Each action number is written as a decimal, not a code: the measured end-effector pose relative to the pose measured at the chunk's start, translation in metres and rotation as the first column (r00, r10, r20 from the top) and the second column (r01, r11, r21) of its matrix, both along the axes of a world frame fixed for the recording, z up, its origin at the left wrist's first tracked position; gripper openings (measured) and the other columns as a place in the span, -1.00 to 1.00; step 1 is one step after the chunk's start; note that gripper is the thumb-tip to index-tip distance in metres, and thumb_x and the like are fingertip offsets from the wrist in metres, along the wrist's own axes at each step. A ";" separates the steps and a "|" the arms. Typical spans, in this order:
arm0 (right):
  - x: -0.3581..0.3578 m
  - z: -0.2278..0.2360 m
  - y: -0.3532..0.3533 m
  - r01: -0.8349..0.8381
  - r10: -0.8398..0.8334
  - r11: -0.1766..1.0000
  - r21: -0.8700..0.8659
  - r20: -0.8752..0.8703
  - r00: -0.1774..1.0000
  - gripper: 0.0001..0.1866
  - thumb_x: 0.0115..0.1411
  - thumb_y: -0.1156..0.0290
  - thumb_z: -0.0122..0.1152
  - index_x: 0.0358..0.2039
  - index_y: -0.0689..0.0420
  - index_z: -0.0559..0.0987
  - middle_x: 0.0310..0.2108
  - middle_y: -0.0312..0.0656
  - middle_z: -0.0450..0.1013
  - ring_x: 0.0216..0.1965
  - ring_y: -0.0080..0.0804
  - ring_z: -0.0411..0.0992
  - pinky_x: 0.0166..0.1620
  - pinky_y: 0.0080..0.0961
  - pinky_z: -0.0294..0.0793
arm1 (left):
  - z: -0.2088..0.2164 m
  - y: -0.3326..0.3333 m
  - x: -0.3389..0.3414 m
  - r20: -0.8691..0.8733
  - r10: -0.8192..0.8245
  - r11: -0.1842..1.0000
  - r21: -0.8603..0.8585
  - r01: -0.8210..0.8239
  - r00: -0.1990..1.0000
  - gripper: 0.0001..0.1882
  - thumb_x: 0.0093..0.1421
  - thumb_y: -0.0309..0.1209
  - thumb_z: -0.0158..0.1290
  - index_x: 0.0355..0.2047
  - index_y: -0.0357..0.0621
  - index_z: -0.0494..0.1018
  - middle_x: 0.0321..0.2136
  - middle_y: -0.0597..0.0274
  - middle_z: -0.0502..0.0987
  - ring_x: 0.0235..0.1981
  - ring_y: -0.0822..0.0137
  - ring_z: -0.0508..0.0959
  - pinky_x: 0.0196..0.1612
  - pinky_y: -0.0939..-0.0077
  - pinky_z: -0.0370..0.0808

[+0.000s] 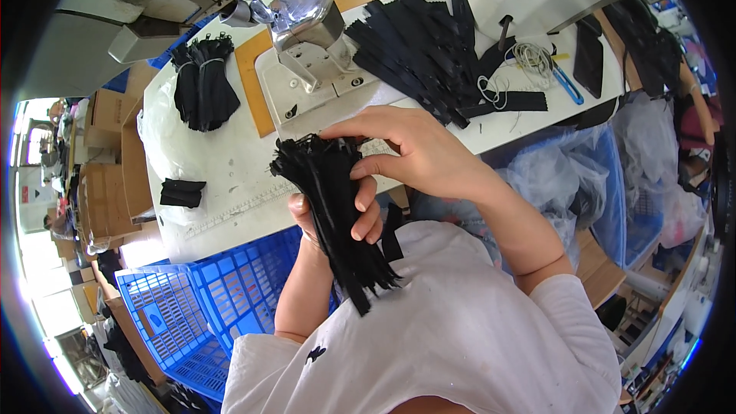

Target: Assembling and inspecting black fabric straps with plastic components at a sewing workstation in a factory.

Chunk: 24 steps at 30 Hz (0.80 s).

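Note:
A thick bundle of black zippers (331,207) is upright in front of my chest, its loose ends fanning out at top and bottom. My left hand (366,218) wraps round its middle from behind, fingers showing on the right side and thumb on the left. From the right, my right hand (418,149) grips the upper end between thumb and fingers; the bundle hides some fingertips. Behind the hands stands a sewing machine with a shiny metal head (308,19). Many loose black zippers (422,46) lie spread to its right.
On the white table (230,184) lie a tied bundle of black zippers (205,84), a small folded black piece (182,192), pale cord (531,61), a blue-handled tool (567,84) and a dark phone (588,60). Blue crates (207,307) stand below, with plastic bags (560,176) at right.

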State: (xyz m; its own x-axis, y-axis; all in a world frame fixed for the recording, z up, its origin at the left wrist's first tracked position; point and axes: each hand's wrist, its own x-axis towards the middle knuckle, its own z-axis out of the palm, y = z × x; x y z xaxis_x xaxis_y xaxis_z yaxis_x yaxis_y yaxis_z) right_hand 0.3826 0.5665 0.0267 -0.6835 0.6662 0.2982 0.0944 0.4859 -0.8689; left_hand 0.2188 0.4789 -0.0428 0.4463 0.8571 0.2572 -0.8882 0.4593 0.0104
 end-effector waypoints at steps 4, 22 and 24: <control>0.001 0.002 0.000 0.039 -0.044 0.993 -0.109 -0.051 0.998 -0.58 -0.08 0.62 0.24 -0.13 0.12 0.54 -0.26 -0.22 0.49 -0.22 -0.43 0.46 -0.20 -0.55 0.42 | 0.005 0.001 0.006 -0.037 0.018 0.999 0.040 -0.016 0.999 -0.21 -0.03 -0.04 0.09 0.12 -0.23 0.15 -0.29 -0.08 0.37 -0.49 0.05 0.53 -0.31 0.07 0.49; 0.008 0.002 0.030 -0.167 0.094 0.968 -0.186 -0.347 0.933 -0.31 0.24 -0.18 -0.12 -0.03 0.24 0.53 0.08 -0.09 0.40 -0.22 -0.47 0.41 -0.18 -0.55 0.36 | 0.026 0.008 -0.013 -0.696 0.096 0.963 0.245 0.110 0.712 -0.32 -0.17 -0.19 0.27 -0.11 -0.35 0.29 -0.48 -0.10 0.48 -0.33 -0.09 0.55 -0.21 0.06 0.45; -0.007 0.003 0.021 -0.187 0.146 0.965 -0.182 -0.221 0.964 -0.26 0.24 -0.23 -0.17 -0.01 0.24 0.52 0.06 -0.05 0.41 -0.06 -0.31 0.44 0.02 -0.45 0.35 | 0.027 0.008 -0.010 -0.695 0.006 0.962 0.200 0.186 0.719 -0.25 -0.15 -0.18 0.29 -0.04 -0.39 0.27 -0.43 -0.11 0.49 -0.26 -0.12 0.55 -0.13 0.01 0.44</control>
State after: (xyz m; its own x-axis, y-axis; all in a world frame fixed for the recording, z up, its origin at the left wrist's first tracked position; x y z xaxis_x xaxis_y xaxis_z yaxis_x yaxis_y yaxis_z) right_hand 0.3755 0.5878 0.0295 -0.7285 0.6082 0.3153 -0.1620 0.2943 -0.9419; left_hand 0.2084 0.4865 -0.0153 0.6521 0.7572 0.0385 -0.5461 0.4338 0.7167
